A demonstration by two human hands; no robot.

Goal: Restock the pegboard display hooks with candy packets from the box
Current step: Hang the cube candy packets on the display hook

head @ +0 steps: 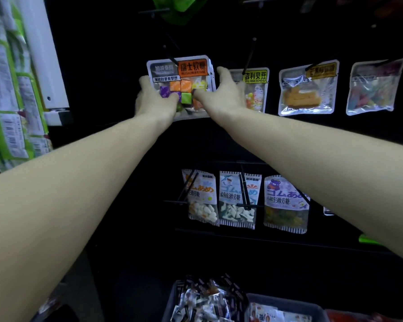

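A clear candy packet [184,73] with an orange label and coloured cube sweets hangs at a black hook [170,55] on the dark pegboard. My left hand [155,98] grips its left edge, thumb across the front. My right hand [223,94] grips its right edge, thumb on the front and fingers behind. At the bottom of the view stands the grey box [289,305] with several loose candy packets [207,296] inside.
More packets hang to the right: jelly beans [257,89], a yellow snack [308,89], a pale one [373,87]. A lower row holds three gummy packets [237,201]. Green packages [7,89] and a white post [44,54] stand at left. An empty hook [250,54] juts out.
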